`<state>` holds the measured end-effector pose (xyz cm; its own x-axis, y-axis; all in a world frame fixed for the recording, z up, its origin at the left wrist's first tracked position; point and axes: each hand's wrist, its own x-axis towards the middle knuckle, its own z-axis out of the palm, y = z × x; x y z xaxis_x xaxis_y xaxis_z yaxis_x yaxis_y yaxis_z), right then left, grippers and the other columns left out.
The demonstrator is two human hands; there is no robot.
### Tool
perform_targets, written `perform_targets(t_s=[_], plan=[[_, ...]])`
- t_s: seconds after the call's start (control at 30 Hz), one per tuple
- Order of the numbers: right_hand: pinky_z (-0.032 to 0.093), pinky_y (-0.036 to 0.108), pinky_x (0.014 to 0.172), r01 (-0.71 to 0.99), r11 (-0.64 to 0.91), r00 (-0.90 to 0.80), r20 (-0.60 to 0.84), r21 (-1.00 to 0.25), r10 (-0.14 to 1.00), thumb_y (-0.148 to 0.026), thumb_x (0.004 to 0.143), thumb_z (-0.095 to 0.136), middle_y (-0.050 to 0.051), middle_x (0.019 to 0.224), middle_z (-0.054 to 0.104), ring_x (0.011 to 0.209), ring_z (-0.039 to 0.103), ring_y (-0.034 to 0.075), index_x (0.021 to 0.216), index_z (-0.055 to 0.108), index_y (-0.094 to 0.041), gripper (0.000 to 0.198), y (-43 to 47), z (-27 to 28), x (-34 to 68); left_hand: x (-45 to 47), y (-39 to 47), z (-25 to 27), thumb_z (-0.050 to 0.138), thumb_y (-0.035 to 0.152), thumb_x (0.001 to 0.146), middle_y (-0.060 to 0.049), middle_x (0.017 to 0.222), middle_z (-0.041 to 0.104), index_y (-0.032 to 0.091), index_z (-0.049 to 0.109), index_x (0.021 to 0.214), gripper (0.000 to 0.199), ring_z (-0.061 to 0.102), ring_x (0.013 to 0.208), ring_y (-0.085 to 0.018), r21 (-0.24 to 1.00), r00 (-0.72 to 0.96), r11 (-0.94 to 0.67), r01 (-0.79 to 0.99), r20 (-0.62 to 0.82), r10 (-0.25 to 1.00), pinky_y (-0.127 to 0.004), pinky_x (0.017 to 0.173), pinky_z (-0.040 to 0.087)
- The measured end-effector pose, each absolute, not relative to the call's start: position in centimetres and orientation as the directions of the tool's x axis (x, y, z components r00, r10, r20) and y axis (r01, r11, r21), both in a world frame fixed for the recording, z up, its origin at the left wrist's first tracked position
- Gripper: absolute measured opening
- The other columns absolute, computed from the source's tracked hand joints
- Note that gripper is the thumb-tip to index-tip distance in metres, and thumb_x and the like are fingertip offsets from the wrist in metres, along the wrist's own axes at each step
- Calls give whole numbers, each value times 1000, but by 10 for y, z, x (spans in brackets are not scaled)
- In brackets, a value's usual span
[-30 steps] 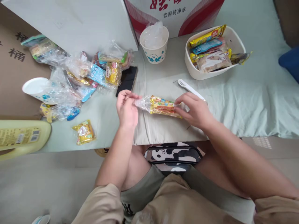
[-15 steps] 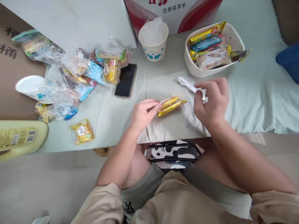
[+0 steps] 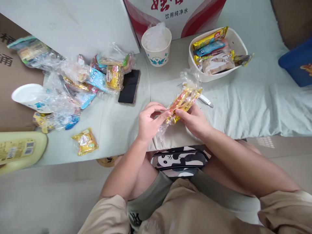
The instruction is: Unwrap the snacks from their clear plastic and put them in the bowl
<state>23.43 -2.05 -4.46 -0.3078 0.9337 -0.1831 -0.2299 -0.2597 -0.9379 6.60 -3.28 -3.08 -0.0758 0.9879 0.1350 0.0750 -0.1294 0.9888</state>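
Both hands hold a clear plastic bag of yellow-wrapped snacks (image 3: pixel 186 97), tilted up to the right just above the cloth. My left hand (image 3: pixel 152 122) pinches its lower left end between thumb and fingers. With the thumb on top and the fingers underneath, my right hand (image 3: pixel 196 122) grips the lower right side. Crinkled clear film sticks out at both ends of the bag. Behind it lies a slim white tool with a metal tip (image 3: pixel 206 100), partly covered by the bag; it looks like a small cutter.
A white bin of snack packets (image 3: pixel 219 78) and a paper cup stuffed with plastic film (image 3: pixel 157 58) stand at the back. To the left are a phone (image 3: pixel 129 87), piled snack packets (image 3: pixel 97 78), a tipped cup (image 3: pixel 29 94), a single yellow packet (image 3: pixel 85 141) and a yellow jug (image 3: pixel 21 149).
My right hand has let go of the white tool, now lying on the cloth, and moved left to grip the bag. The bag has tilted upward, its far end rising.
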Motion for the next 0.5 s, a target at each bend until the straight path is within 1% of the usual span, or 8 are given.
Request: perform_targets(t_s=[0.03, 0.1, 0.17, 0.2, 0.27, 0.33, 0.43, 0.5], plan=[[55, 48, 97, -226, -264, -317, -185, -938, 930, -49, 82, 72, 5, 104, 71, 102, 68, 25, 101, 59, -25, 33, -21, -44, 234, 64, -32, -31, 85, 55, 67, -4, 83, 69, 20, 73, 78, 39, 65, 77, -14, 993, -39, -102, 56, 104, 994, -26, 66, 54], [57, 47, 92, -201, -267, -323, -194, -942, 926, -45, 82, 70, 5, 99, 71, 97, 69, 25, 98, 59, -24, 28, -23, -44, 234, 60, -32, -32, 76, 67, 72, -3, 79, 66, 20, 71, 84, 48, 62, 70, -13, 1000, 60, -23, 19, 22, 998, -25, 61, 51], [58, 45, 88, -152, -250, -312, -194, -956, 930, -41, 82, 69, 5, 100, 70, 95, 68, 24, 100, 58, -24, 27, -24, -45, 234, 57, -32, -32, 71, 69, 76, -4, 83, 68, 21, 71, 93, 51, 62, 73, -14, 997, 99, 0, 73, -8, 995, -27, 63, 51], [58, 44, 88, -123, -233, -300, -188, -965, 935, -38, 81, 70, 5, 102, 69, 95, 67, 23, 103, 57, -24, 29, -23, -45, 234, 57, -32, -32, 72, 65, 78, -4, 86, 69, 21, 71, 95, 47, 63, 76, -15, 990, 79, -26, 135, 15, 997, -28, 66, 51], [58, 44, 88, -64, -202, -275, -178, -977, 945, -35, 80, 70, 5, 106, 67, 95, 66, 23, 110, 53, -24, 36, -23, -45, 234, 60, -34, -31, 76, 50, 80, -4, 88, 69, 21, 72, 91, 32, 64, 78, -15, 957, 20, -120, 263, 120, 993, -28, 69, 52], [57, 45, 88, -51, -209, -263, -189, -977, 946, -36, 80, 70, 6, 109, 66, 98, 66, 23, 114, 50, -25, 41, -22, -45, 232, 63, -35, -29, 74, 39, 84, -3, 84, 69, 20, 72, 84, 18, 62, 74, -13, 919, -16, -227, 321, 245, 969, -27, 66, 51], [57, 44, 92, -160, -262, -298, -207, -952, 932, -41, 82, 71, 7, 113, 66, 102, 66, 23, 116, 48, -26, 44, -23, -47, 226, 69, -39, -23, 71, 32, 87, -1, 78, 67, 21, 71, 81, 12, 58, 66, -11, 873, -39, -348, 342, 383, 923, -25, 57, 46], [57, 44, 94, -245, -289, -326, -202, -926, 923, -44, 82, 71, 6, 114, 66, 104, 66, 23, 117, 48, -28, 45, -25, -49, 222, 70, -40, -20, 73, 31, 86, 1, 73, 63, 22, 70, 78, 12, 54, 62, -10, 848, -56, -375, 374, 424, 904, -25, 53, 43]])
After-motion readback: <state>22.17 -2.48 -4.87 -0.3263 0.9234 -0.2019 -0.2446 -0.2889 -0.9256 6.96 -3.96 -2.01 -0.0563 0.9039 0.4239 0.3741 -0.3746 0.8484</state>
